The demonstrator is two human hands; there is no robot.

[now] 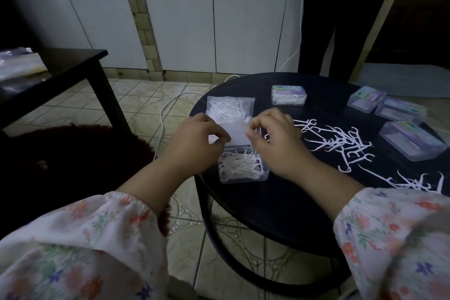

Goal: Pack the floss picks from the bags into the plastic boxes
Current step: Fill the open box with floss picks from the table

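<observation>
On the desk (280, 202): open box (243, 168) of floss picks at the near left, bag (230, 107) just behind it, loose picks (341, 141) to the right, seemingly four closed boxes (289, 95) along the far and right edge.

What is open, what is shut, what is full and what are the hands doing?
open box: lid up, picks inside
lid: held up by both hands
left hand: pinches the lid
right hand: pinches the lid
bag: lying flat, picks inside
loose picks: scattered on the table
four closed boxes: lids shut
</observation>
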